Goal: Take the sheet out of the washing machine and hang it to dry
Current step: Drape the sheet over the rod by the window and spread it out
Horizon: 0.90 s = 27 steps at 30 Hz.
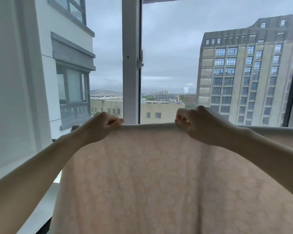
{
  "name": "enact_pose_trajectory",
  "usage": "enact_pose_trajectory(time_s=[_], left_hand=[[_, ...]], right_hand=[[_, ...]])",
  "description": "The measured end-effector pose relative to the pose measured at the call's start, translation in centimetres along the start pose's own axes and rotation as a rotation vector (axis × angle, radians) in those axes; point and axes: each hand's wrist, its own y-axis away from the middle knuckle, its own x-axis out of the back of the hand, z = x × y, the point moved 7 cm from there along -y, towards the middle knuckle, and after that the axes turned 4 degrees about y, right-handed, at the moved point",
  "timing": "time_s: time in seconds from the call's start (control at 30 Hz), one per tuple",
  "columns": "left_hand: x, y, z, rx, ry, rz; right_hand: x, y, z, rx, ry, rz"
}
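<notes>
From the head view, we have the sheet (159,174) up in front of us at the window (167,65), out of the washing machine, which is not in view. Our left hand (101,125) is closed on the top edge, fingers curled over it, and our right hand (194,124) pinches the same edge further along. Between the two grips the edge runs nearly straight and taut. To the right of our right hand the cloth carries on at about the same height; whether a rail or line holds it there we cannot tell, since no support shows.

What could go wrong, as we judge it: the right-hand grip looks like a pinch on a thin fold, so wet weight pulling down could slide the edge out of it. If either hand lets go before the edge is over a support, that side would drop and the sheet would bunch on the floor. Pulling the two hands unevenly could leave it hanging crooked.

The sheet is pale pink-beige with a faint repeating pattern, thin enough for daylight to glow through it. It falls from the edge in long soft vertical folds and fills the lower frame; its bottom end is out of sight.
</notes>
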Motion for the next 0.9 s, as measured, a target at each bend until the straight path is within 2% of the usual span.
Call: enact_pose_trajectory(time_s=[0.1,0.23,0.33,0.43,0.53,0.6,0.67,0.77,0.9], left_hand=[[1.0,2.3,-2.2,-0.005,-0.09,0.078],[2.6,5.0,-4.1,-0.049,-0.039,0.21],[3.7,6.7,-5.3,-0.084,-0.086,0.327],[4.2,8.4,-7.5,-0.018,-0.009,0.452],[4.2,10.4,-9.8,0.127,0.167,0.563],[3.3,11.7,-11.4,0.27,0.309,0.563],[2.6,12.5,-12.5,0.327,0.277,0.535],[2.7,12.7,-12.6,0.281,0.178,0.524],[4.3,12.4,-12.4,0.239,0.211,0.63]], right_hand=[[-1.4,-0.9,-3.2,0.071,0.042,-0.009],[-2.6,-2.4,-6.9,0.107,0.003,-0.005],[-3.4,-3.4,-9.0,0.11,-0.031,-0.001],[-3.5,-3.9,-10.4,0.106,-0.078,0.032],[-3.7,-4.2,-11.2,0.092,-0.153,0.058],[-4.0,-4.4,-11.3,0.059,-0.177,0.068],[-4.3,-4.9,-11.1,0.013,-0.198,0.08],[-4.6,-5.6,-11.0,-0.007,-0.211,0.105],[-4.8,-6.1,-11.1,-0.027,-0.182,0.141]])
